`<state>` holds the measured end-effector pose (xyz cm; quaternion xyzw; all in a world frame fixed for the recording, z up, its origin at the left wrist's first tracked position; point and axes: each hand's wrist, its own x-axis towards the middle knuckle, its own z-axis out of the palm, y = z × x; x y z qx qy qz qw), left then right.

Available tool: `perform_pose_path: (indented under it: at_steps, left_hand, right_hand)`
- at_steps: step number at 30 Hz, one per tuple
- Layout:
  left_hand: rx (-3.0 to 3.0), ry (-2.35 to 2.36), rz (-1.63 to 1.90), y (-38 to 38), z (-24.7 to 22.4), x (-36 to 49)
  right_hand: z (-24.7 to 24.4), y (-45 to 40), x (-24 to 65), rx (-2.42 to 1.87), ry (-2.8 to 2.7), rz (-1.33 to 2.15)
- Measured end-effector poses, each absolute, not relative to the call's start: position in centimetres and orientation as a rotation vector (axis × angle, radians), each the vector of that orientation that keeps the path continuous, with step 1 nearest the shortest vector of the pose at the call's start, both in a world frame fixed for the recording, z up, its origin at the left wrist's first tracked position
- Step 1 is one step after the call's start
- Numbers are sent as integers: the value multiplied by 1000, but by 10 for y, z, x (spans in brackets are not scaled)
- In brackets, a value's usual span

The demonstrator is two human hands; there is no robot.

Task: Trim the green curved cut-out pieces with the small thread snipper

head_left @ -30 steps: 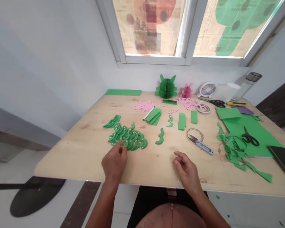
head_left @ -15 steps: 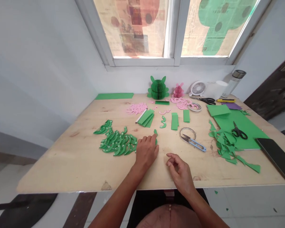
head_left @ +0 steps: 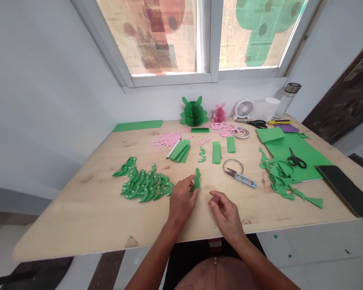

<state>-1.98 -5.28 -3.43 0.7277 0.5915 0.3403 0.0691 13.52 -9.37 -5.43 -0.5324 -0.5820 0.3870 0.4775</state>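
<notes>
My left hand rests on the wooden table with its fingers apart, fingertips at the left edge of a wavy green paper piece that lies on the wood. To the left of that hand spreads a heap of curved green paper pieces. My right hand hovers near the table's front edge, its fingers curled and thumb close to the index finger; whether anything is between them is too small to tell. Another wavy green piece lies farther back, beside folded green strips.
Blue-handled snips lie by a roll of tape right of centre. Green scraps, black scissors and a phone are at the right. Pink pieces, paper figures and a small fan stand or lie behind.
My left hand has drawn back slightly from the wavy green piece, uncovering more of it. My right hand keeps nearly the same pose. The whole view has shifted and tilted a little.
</notes>
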Motion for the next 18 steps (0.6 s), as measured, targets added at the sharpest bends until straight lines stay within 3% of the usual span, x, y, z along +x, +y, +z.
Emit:
perform_pose_path:
  at_steps: [6,18]
  left_hand:
    - [2005,1554,1200,-83,-23,-2]
    - [2073,1387,1137,-115,-18,22]
  right_hand:
    - [-51,-84,136,-1251,-1074,1027]
    - [-28,-84,146,-1084,-827,1295]
